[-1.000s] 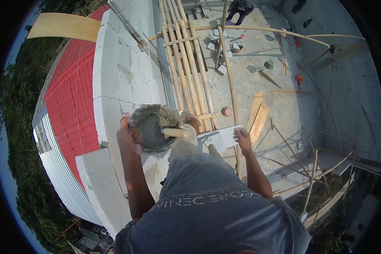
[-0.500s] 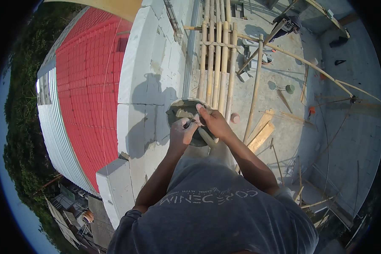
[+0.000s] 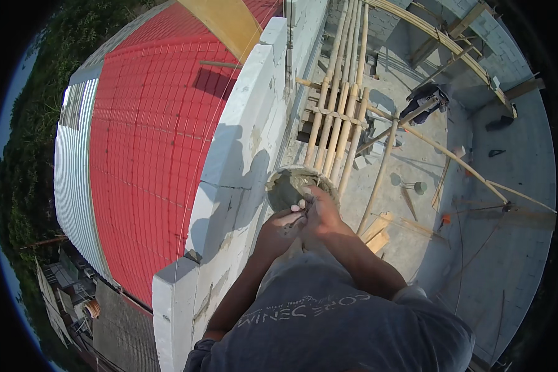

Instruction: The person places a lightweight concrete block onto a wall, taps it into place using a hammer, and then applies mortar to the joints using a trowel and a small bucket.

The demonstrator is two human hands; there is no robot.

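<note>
A: Head view, leftmost first: a red tiled roof point(image 3: 142, 136) far below, then the white block wall point(image 3: 242, 161) the person works on. How far along is it?

B: Blocks are laid along its whole visible length, joints already showing between them. The mortar pan point(image 3: 299, 186) resting at the wall's inner edge holds grey mortar, so I judge the laying is unfinished, though I cannot say how much remains.

A: And the hands?

B: The left hand point(image 3: 280, 228) and right hand point(image 3: 321, 214) meet just below the pan, touching each other. Both are clenched about a thin dark tool point(image 3: 301, 214), likely a trowel handle; it is too small to be sure.

A: What lies right of that?

B: A bamboo scaffold platform point(image 3: 338, 118) just beyond the pan, slanting bamboo poles point(image 3: 440, 152) across the concrete floor point(image 3: 502, 248) below, wood offcuts point(image 3: 378, 229), and another person point(image 3: 425, 99) crouched far off.

A: Anything in the way?

B: The pan sits near the drop; the poles crowd the inner side.
</note>
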